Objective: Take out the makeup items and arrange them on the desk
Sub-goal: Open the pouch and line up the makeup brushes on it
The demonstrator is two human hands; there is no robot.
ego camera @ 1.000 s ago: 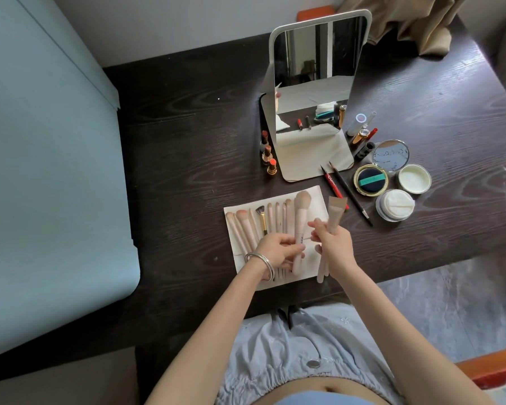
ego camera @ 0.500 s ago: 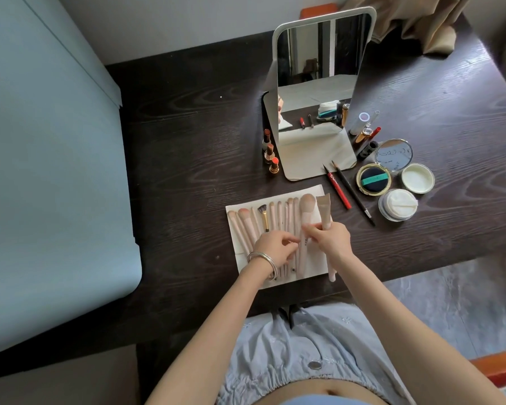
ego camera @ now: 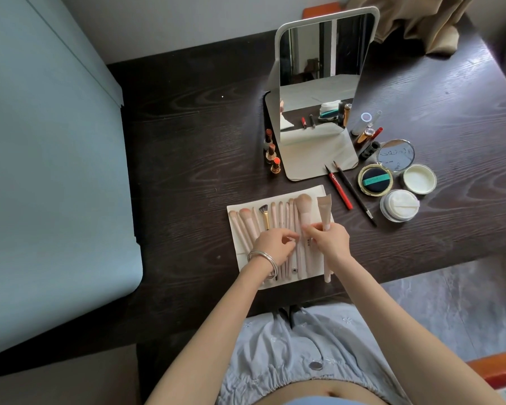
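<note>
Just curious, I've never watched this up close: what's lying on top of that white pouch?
A row of pink makeup brushes lies side by side on the white pouch. The left hand rests over their handles, hiding that part. The right hand grips a flat brush at its edge.

Home bedroom, bed (ego camera: 41, 171), dressing desk (ego camera: 187, 141), mirror (ego camera: 319, 68)

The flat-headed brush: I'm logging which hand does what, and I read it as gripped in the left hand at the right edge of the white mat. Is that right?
Not quite: the head view shows the right hand gripping the flat-headed brush, at the right edge of the white mat. The left hand rests on the other brushes.
</note>
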